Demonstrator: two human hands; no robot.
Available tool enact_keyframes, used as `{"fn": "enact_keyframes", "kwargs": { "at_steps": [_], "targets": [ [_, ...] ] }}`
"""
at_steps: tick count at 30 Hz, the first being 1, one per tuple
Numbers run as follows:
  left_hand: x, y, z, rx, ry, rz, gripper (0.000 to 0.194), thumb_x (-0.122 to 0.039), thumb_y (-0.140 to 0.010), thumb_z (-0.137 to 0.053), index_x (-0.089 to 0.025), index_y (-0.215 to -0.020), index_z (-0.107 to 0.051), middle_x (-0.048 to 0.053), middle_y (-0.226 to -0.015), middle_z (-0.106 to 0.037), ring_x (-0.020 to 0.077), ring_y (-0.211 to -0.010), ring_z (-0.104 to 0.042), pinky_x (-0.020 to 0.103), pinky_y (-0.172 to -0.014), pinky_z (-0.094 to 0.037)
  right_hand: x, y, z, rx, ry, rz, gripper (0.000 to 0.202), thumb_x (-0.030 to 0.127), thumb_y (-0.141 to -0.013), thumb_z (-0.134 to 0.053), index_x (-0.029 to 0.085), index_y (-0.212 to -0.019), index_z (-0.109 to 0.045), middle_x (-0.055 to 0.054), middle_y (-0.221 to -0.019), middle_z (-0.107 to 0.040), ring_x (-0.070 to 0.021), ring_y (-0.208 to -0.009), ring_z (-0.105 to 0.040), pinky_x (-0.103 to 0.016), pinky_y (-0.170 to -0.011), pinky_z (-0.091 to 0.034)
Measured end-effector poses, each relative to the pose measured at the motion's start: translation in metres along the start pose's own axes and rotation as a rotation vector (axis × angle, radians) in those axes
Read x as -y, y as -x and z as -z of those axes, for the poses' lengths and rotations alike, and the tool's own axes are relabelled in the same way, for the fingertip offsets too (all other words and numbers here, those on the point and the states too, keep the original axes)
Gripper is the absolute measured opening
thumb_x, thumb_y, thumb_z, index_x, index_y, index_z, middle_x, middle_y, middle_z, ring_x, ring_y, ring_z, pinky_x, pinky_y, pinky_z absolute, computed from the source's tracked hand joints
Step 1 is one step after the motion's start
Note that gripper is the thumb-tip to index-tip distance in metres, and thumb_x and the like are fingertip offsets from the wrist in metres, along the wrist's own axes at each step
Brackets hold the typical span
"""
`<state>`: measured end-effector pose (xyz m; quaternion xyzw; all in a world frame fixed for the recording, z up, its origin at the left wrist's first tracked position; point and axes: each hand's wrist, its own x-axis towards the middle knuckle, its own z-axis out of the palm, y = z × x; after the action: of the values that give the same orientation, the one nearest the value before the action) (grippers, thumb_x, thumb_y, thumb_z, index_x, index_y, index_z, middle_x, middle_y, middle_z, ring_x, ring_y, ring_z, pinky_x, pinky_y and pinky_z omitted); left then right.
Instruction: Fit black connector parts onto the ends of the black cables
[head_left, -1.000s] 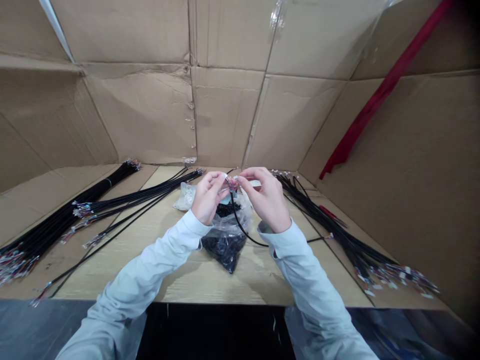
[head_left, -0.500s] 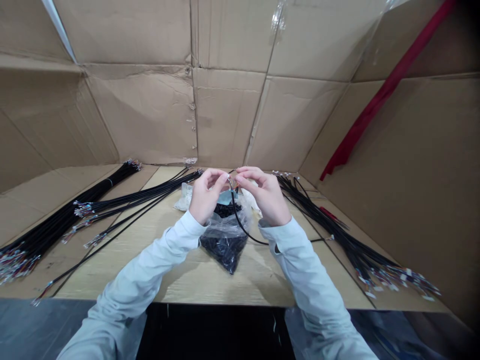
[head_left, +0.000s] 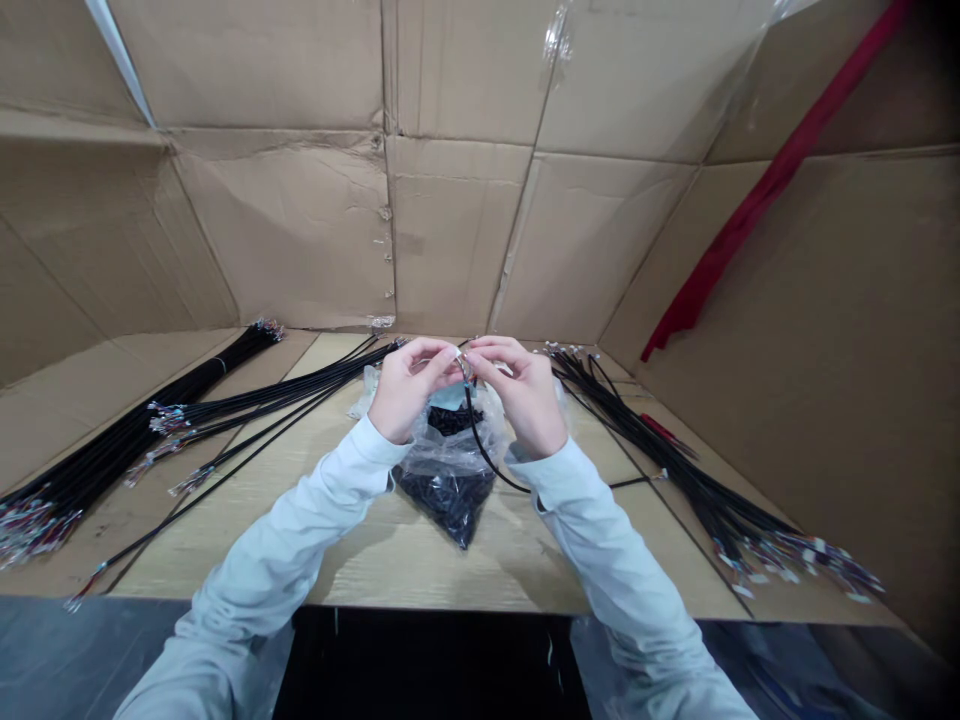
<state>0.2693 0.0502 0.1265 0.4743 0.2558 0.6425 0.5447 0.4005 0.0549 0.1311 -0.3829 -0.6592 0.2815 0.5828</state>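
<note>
Both hands meet above the middle of the table, fingertips nearly touching. My left hand point(head_left: 409, 390) pinches a small white connector at the end of a black cable point(head_left: 480, 448). Thumb and fingers of my right hand point(head_left: 523, 392) are closed on the thin coloured wires beside it. From there the cable hangs down, curves behind my right wrist and comes out on the right. Below and behind the hands lies a clear plastic bag point(head_left: 450, 490) of small black parts.
Bundles of black cables lie on the left point(head_left: 157, 425) and right point(head_left: 660, 450) of the table point(head_left: 360, 565). A red-handled tool point(head_left: 664, 432) is beside the right bundle. Cardboard walls point(head_left: 457, 230) enclose the back and sides; a red strip point(head_left: 757, 200) hangs at right.
Both hands have shifted slightly, the right one a little to the left and closer to the left one. The hanging cable has moved slightly with them.
</note>
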Motion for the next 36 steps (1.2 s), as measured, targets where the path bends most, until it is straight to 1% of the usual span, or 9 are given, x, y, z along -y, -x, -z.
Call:
{"fn": "enact_keyframes", "kwargs": {
  "at_steps": [3,6,10,13,18,23,26,32,36],
  "targets": [
    [-0.001,-0.001,-0.001,-0.054,0.027,0.006,0.022,-0.025,-0.060,-0.071,-0.010,-0.072,-0.059,0.001,-0.071,-0.059,0.0089,-0.067,-0.058,0.028,-0.072,-0.052,0.001,0.007,-0.008,-0.120,0.185,0.132,0.018,0.032,-0.072,-0.060,0.016,-0.077,-0.067,-0.006,-0.095,-0.058,-0.0111,-0.086,-0.056,-0.022,-0.065,-0.049],
    [-0.001,-0.001,-0.001,-0.095,0.056,0.015,0.020,-0.023,-0.061,-0.070,-0.010,-0.072,-0.058,0.001,-0.074,-0.058,0.0081,-0.067,-0.058,0.031,-0.076,-0.051,0.001,0.012,-0.013,-0.248,0.330,0.265,0.017,0.030,-0.075,-0.057,0.017,-0.078,-0.066,-0.007,-0.098,-0.056,-0.0116,-0.087,-0.055,-0.024,-0.069,-0.051],
    [-0.001,-0.002,-0.002,-0.101,0.095,0.028,0.016,-0.019,-0.064,-0.068,-0.011,-0.073,-0.057,0.000,-0.075,-0.058,0.0076,-0.067,-0.058,0.031,-0.077,-0.051,-0.003,0.015,-0.016,-0.384,0.478,0.394,0.015,0.030,-0.076,-0.057,0.017,-0.075,-0.065,-0.008,-0.101,-0.054,-0.0133,-0.086,-0.054,-0.028,-0.069,-0.051],
    [0.001,-0.002,-0.002,-0.097,0.127,0.037,0.015,-0.018,-0.065,-0.066,-0.011,-0.074,-0.056,0.000,-0.076,-0.057,0.0071,-0.067,-0.058,0.029,-0.077,-0.051,-0.005,0.016,-0.019,-0.441,0.557,0.470,0.014,0.028,-0.076,-0.056,0.017,-0.073,-0.065,-0.008,-0.100,-0.055,-0.0136,-0.085,-0.052,-0.029,-0.069,-0.049],
    [0.003,-0.003,0.000,-0.099,0.149,0.049,0.015,-0.018,-0.065,-0.066,-0.011,-0.075,-0.057,-0.001,-0.074,-0.057,0.0067,-0.066,-0.058,0.027,-0.077,-0.050,-0.004,0.018,-0.021,-0.428,0.594,0.498,0.011,0.025,-0.076,-0.055,0.018,-0.074,-0.064,-0.008,-0.102,-0.055,-0.0149,-0.089,-0.051,-0.028,-0.067,-0.048],
    [0.004,-0.002,-0.001,-0.100,0.135,0.023,0.016,-0.019,-0.064,-0.068,-0.011,-0.074,-0.057,-0.001,-0.074,-0.057,0.0071,-0.066,-0.058,0.029,-0.078,-0.050,-0.002,0.018,-0.019,-0.407,0.575,0.482,0.012,0.024,-0.074,-0.057,0.016,-0.071,-0.064,-0.008,-0.099,-0.056,-0.0145,-0.088,-0.050,-0.030,-0.073,-0.046],
    [0.004,-0.001,-0.002,-0.090,0.126,0.016,0.018,-0.020,-0.063,-0.069,-0.011,-0.073,-0.058,0.000,-0.073,-0.057,0.0071,-0.067,-0.057,0.027,-0.076,-0.050,-0.003,0.017,-0.019,-0.395,0.585,0.489,0.012,0.023,-0.075,-0.054,0.016,-0.072,-0.064,-0.008,-0.102,-0.055,-0.0149,-0.089,-0.049,-0.029,-0.070,-0.046],
    [0.005,0.002,-0.004,-0.063,0.139,0.013,0.022,-0.023,-0.062,-0.070,-0.010,-0.075,-0.058,0.000,-0.074,-0.059,0.0074,-0.069,-0.058,0.024,-0.074,-0.050,-0.003,0.015,-0.014,-0.332,0.642,0.628,0.009,0.017,-0.074,-0.054,0.014,-0.072,-0.062,-0.007,-0.100,-0.057,-0.0145,-0.089,-0.049,-0.026,-0.066,-0.046],
    [0.002,0.004,-0.005,-0.039,0.142,0.036,0.021,-0.022,-0.062,-0.070,-0.010,-0.074,-0.059,0.000,-0.071,-0.059,0.0070,-0.067,-0.058,0.022,-0.070,-0.050,0.006,0.015,-0.006,-0.247,0.665,0.642,0.008,0.016,-0.074,-0.054,0.014,-0.071,-0.061,-0.008,-0.102,-0.056,-0.0157,-0.093,-0.048,-0.026,-0.067,-0.047]
  ]
}}
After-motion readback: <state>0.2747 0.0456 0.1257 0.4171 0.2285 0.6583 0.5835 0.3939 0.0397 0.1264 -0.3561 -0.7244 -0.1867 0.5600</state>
